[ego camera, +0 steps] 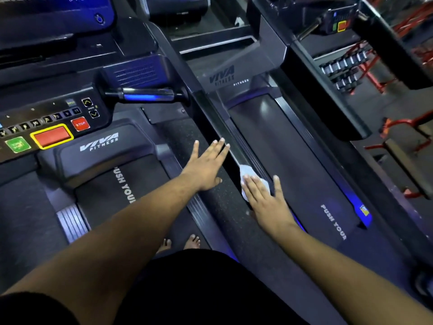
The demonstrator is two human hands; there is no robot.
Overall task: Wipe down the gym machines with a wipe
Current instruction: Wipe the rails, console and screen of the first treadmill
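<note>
At frame centre, right hand (263, 200) presses white wipe (248, 174) flat-fingered on treadmill side rail (236, 146); left hand (206, 167) hovers, fingers straight.

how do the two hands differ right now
The right hand lies flat on the white wipe, pressing it onto the treadmill side rail; the left hand holds nothing and reaches out beside that rail. The right hand's thumb splays wide; the left hand's fingers lie close together. Both are open with straight fingers.
</note>
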